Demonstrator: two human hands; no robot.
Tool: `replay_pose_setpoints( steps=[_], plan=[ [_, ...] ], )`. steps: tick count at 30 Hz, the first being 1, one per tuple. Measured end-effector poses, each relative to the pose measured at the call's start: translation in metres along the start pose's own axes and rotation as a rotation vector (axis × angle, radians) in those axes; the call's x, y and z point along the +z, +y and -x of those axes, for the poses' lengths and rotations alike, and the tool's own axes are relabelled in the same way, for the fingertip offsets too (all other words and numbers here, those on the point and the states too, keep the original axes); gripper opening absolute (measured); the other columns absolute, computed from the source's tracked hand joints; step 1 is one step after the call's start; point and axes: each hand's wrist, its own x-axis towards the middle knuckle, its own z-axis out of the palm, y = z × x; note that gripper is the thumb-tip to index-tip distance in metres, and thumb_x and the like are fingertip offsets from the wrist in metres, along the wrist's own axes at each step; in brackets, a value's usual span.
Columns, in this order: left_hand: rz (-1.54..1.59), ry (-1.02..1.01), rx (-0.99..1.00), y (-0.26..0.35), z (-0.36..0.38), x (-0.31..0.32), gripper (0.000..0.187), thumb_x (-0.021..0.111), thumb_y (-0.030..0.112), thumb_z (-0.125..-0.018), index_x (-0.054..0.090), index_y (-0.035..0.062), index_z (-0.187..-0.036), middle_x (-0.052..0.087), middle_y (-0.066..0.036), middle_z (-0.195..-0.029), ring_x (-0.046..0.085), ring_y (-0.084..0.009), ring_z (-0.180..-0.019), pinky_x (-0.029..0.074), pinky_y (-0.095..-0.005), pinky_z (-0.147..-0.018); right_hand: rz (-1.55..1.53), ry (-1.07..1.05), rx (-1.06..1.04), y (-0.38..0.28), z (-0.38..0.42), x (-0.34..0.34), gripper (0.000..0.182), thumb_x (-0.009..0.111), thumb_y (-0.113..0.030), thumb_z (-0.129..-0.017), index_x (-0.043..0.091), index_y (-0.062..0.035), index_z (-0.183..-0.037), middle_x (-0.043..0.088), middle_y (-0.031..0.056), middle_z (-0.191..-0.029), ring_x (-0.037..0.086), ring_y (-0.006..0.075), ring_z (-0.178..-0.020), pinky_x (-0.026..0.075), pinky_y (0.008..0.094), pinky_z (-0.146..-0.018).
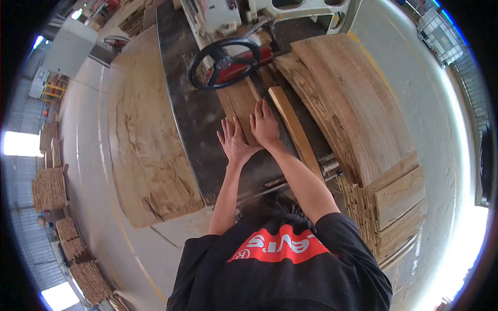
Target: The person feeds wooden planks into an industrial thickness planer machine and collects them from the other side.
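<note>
My left hand (236,143) lies with fingers spread on the near end of a brown wooden board (236,103). Beside it, my right hand (265,126) rests on the board's right side with its fingers stretched forward. Both palms are close together, thumbs nearly touching. The board lies flat on a dark machine table (187,111), its far end running under a black handwheel (224,62). Just right of my right hand, a long straight wooden strip (295,129) lies along the table. What the board meets beyond the wheel is hidden.
A large wooden slab (148,140) stands along the table's left side. On the right are wide stacked planks (358,98) and shorter boards (399,199). The white machine body (220,15) is ahead. Wood stacks (50,189) line the far left wall.
</note>
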Motion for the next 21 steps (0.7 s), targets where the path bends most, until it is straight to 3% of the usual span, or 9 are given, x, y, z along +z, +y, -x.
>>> replay_pose_setpoints(
  steps=[4,6,8,12,15,16,21],
  plan=[
    [-0.028,0.009,0.008,-0.011,-0.026,0.003,0.139,0.095,0.064,-0.063,0.028,0.0033,-0.168,0.029,-0.025,-0.172,0.016,-0.0409,-0.163,0.019,-0.0614,-0.129,0.03,0.045,-0.044,-0.003,-0.021,0.004,0.056,0.057,-0.026,-0.106,0.049,0.0061,-0.151,0.04,0.0317,-0.162,0.043,0.0473,-0.147,0.04,0.0514,-0.122],
    [0.004,0.134,0.087,-0.028,-0.034,0.024,0.131,0.093,0.059,-0.069,0.028,0.0032,-0.168,0.029,-0.025,-0.172,0.016,-0.0419,-0.163,0.02,-0.0606,-0.129,0.053,0.082,-0.088,-0.001,-0.016,-0.006,0.057,0.06,-0.026,-0.104,0.05,0.0055,-0.15,0.039,0.031,-0.163,0.037,0.0478,-0.151,0.033,0.0533,-0.125],
    [0.061,0.185,0.116,-0.03,-0.022,0.028,0.119,0.089,0.051,-0.079,0.028,0.0017,-0.168,0.028,-0.026,-0.172,0.018,-0.0435,-0.162,0.021,-0.0594,-0.128,0.025,0.101,-0.112,-0.003,0.012,-0.025,0.057,0.062,-0.026,-0.103,0.051,0.003,-0.15,0.039,0.0299,-0.163,0.038,0.0482,-0.15,0.034,0.0541,-0.125],
    [0.055,0.23,0.164,-0.029,-0.006,0.027,0.112,0.083,0.056,-0.087,0.027,0.0006,-0.167,0.031,-0.026,-0.171,0.02,-0.0447,-0.161,0.021,-0.0586,-0.129,-0.025,0.048,-0.201,0.009,0.088,-0.072,0.053,0.062,-0.024,-0.104,0.053,-0.0001,-0.15,0.038,0.029,-0.164,0.037,0.0477,-0.15,0.035,0.059,-0.122],
    [0.02,0.211,0.115,-0.022,-0.009,0.024,0.108,0.077,0.059,-0.092,0.027,-0.0011,-0.167,0.034,-0.026,-0.169,0.02,-0.0452,-0.161,0.021,-0.0597,-0.128,-0.024,0.117,-0.126,0.01,0.131,-0.11,0.055,0.07,-0.021,-0.098,0.055,-0.0014,-0.147,0.038,0.0285,-0.163,0.037,0.0472,-0.15,0.035,0.0616,-0.12],
    [0.017,0.213,0.108,-0.021,-0.01,0.024,0.107,0.076,0.06,-0.093,0.028,-0.0024,-0.166,0.034,-0.028,-0.168,0.02,-0.0458,-0.161,0.021,-0.0605,-0.128,0.07,0.154,-0.106,0.012,0.142,-0.121,0.065,0.076,-0.019,-0.092,0.051,-0.0023,-0.15,0.038,0.0283,-0.163,0.037,0.0469,-0.15,0.035,0.0635,-0.118],
    [-0.002,0.229,0.105,-0.023,-0.012,0.03,0.104,0.071,0.063,-0.095,0.031,-0.0037,-0.165,0.036,-0.027,-0.168,0.021,-0.0443,-0.161,0.019,-0.0622,-0.128,0.251,0.085,0.222,0.031,0.184,-0.168,0.084,0.083,-0.029,-0.088,0.042,-0.0009,-0.155,0.039,0.0327,-0.16,0.038,0.0499,-0.148,0.035,0.0628,-0.119]
  ],
)
